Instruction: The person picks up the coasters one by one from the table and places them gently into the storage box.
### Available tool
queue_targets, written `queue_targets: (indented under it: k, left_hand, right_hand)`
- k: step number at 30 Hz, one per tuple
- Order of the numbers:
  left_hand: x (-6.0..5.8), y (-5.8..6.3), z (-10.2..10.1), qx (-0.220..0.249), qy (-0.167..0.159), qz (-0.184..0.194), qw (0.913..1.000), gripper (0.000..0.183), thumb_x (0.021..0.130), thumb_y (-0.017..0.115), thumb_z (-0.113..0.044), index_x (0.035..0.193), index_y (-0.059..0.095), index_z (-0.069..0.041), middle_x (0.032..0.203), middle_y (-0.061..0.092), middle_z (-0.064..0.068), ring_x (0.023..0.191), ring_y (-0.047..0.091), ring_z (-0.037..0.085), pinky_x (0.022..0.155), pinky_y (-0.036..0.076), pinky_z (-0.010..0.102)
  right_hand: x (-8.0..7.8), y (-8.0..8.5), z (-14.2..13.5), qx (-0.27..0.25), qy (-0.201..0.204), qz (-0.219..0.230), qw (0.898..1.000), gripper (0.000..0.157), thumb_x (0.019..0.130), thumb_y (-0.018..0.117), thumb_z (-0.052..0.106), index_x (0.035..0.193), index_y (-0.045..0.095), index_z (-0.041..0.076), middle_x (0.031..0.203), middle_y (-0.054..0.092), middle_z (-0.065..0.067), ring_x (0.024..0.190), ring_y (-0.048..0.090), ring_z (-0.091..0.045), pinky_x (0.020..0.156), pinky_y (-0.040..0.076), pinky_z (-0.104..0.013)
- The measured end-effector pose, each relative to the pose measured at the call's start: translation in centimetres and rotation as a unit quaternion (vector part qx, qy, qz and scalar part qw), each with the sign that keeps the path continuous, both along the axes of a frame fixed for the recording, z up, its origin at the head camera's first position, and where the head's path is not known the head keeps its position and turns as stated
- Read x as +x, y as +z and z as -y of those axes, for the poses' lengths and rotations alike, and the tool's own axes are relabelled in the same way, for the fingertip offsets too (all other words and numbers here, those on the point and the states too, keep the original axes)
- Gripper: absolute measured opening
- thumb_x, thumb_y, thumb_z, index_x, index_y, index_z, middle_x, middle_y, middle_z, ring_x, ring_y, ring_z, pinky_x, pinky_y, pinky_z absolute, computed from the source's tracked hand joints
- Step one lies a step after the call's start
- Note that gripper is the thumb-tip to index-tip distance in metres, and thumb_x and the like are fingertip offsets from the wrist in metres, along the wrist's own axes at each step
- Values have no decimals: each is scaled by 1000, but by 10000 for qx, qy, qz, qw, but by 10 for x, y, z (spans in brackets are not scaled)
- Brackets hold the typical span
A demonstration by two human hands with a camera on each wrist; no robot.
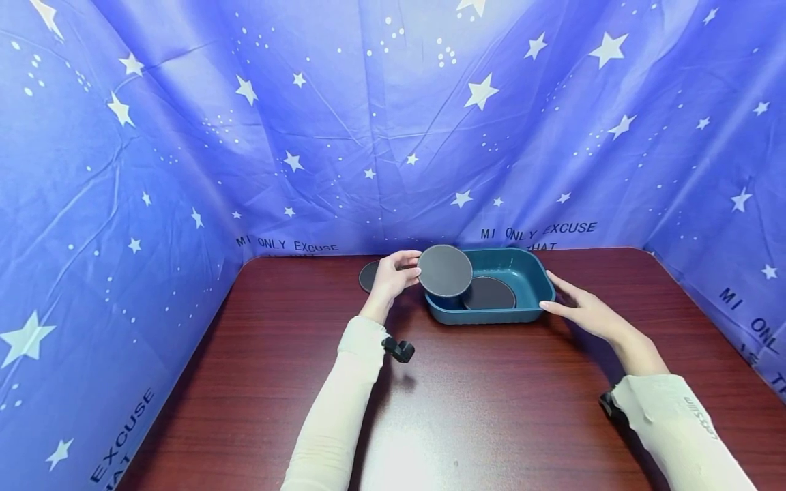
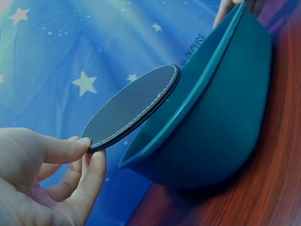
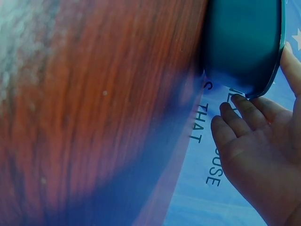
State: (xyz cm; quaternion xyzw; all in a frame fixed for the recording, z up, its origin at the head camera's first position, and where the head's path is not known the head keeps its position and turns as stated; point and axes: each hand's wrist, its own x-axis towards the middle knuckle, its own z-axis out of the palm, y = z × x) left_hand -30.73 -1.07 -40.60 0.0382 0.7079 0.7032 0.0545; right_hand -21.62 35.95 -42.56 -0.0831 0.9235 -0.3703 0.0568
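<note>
My left hand (image 1: 393, 274) pinches a round black coaster (image 1: 445, 271) by its left edge, between thumb and fingers. The coaster is tilted above the left end of a teal plastic basin (image 1: 536, 283); pale stitching runs round its border in the left wrist view (image 2: 134, 108). Inside the basin lies another dark coaster (image 1: 489, 293), flat on the bottom. A further dark round coaster (image 1: 368, 276) shows partly behind my left hand. At the basin's right end, my right hand (image 1: 580, 308) touches the rim with extended thumb and fingers, also seen in the right wrist view.
The basin stands near the back edge of a reddish-brown wooden table (image 1: 467, 395). A blue curtain (image 1: 344, 123) with white stars hangs behind and along both sides. Black wrist mounts (image 1: 400, 350) sit on both pale sleeves.
</note>
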Motion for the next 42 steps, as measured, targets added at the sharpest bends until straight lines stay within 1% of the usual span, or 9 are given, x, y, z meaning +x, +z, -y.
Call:
queue_targets:
  k: [5, 12, 16, 19, 24, 31, 36, 39, 42]
  left_hand:
    - [2, -2, -12, -163, -140, -3, 9998, 40, 87, 64, 14, 125, 66, 2, 111, 68, 18, 70, 62, 6, 70, 61, 23]
    - [5, 0, -28, -572, -338, -86, 9978, 39, 86, 66, 12, 122, 69, -1, 118, 69, 21, 75, 64, 9, 77, 63, 31]
    - [5, 0, -37, -855, -385, -247, 9953, 38, 85, 67, 12, 121, 70, -2, 117, 70, 21, 78, 68, 13, 76, 63, 31]
    - [5, -1, -43, -1081, -379, -348, 9928, 38, 84, 68, 12, 119, 71, -3, 115, 72, 19, 82, 72, 20, 73, 63, 30]
    - [5, 0, -53, -1531, -424, -436, 9863, 36, 84, 70, 9, 116, 73, -7, 112, 74, 14, 86, 75, 23, 69, 63, 26]
    - [6, 0, -64, -2058, -609, -516, 9753, 32, 86, 70, 5, 115, 74, -9, 111, 75, 11, 82, 74, 19, 67, 61, 22]
    - [6, -1, -70, -2346, -727, -486, 9681, 31, 89, 69, 4, 115, 73, -12, 112, 74, 9, 87, 74, 20, 71, 61, 24]
    - [5, -3, -74, -2524, -714, -487, 9638, 31, 90, 68, 2, 116, 73, -13, 113, 73, 8, 87, 73, 20, 72, 61, 26]
    - [4, -4, -78, -2785, -659, -555, 9566, 30, 90, 69, 0, 116, 73, -14, 113, 74, 6, 85, 73, 18, 72, 60, 24]
  right_hand:
    - [0, 0, -1, 34, -9, -7, 10000, 83, 98, 60, 40, 161, 12, 15, 162, 19, -28, 146, 18, -56, 109, 21, -77]
    - [0, -2, -1, -78, 26, -39, 10000, 83, 98, 61, 39, 161, 13, 13, 163, 19, -28, 147, 17, -55, 111, 21, -76]
    - [0, -1, -1, -112, 27, -33, 9999, 83, 98, 61, 39, 161, 13, 12, 162, 19, -28, 147, 17, -55, 111, 21, -75]
    - [1, -1, -1, -88, 17, -16, 10000, 83, 98, 60, 39, 161, 12, 12, 162, 19, -28, 147, 17, -55, 111, 21, -75]
    - [-1, -2, -1, -69, 29, -13, 10000, 82, 99, 61, 37, 161, 12, 13, 162, 19, -28, 147, 18, -55, 111, 22, -75]
    - [0, -3, -1, 26, 19, -43, 10000, 82, 99, 59, 40, 161, 12, 14, 162, 19, -28, 146, 18, -56, 110, 20, -77]
    - [-1, -3, -1, 18, 24, -62, 10000, 82, 99, 60, 40, 161, 13, 14, 162, 20, -28, 146, 19, -56, 110, 21, -76]
    - [-1, -3, -1, 24, 13, -58, 10000, 82, 99, 60, 39, 161, 12, 14, 162, 20, -28, 146, 19, -55, 110, 21, -76]
    - [-1, -2, -1, 38, 9, -53, 10000, 82, 99, 60, 40, 161, 12, 14, 162, 20, -28, 146, 18, -55, 110, 21, -76]
